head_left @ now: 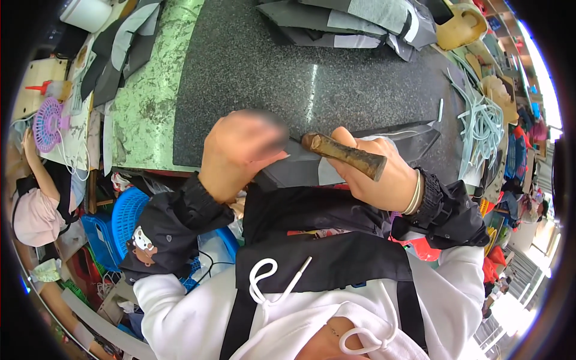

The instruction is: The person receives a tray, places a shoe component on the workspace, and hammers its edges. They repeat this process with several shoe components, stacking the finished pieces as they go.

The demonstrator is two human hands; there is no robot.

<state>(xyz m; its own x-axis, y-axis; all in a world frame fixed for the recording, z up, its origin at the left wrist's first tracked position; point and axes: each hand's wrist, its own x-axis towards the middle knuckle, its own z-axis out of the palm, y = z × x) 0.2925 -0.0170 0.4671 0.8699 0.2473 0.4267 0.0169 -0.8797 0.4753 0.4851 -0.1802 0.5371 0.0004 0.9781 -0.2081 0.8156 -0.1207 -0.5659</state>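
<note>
My right hand is closed round a worn, brown-stained hammer. Its head lies across the fingers, flared at one end, and the handle is out of sight. To the left, my left hand is bent over the near edge of the dark stone slab, its fingers smeared by blur. The left thumb reaches to a flat black piece of sheet material at the slab's edge. Another black piece with a pale edge lies beyond my right hand. Whether the left fingers grip anything is hidden.
Black cut pieces with grey patches are piled at the far side, and more black pieces lie far left. Pale strips heap at the right. A purple fan stands left, near another person's arm. Blue baskets sit below.
</note>
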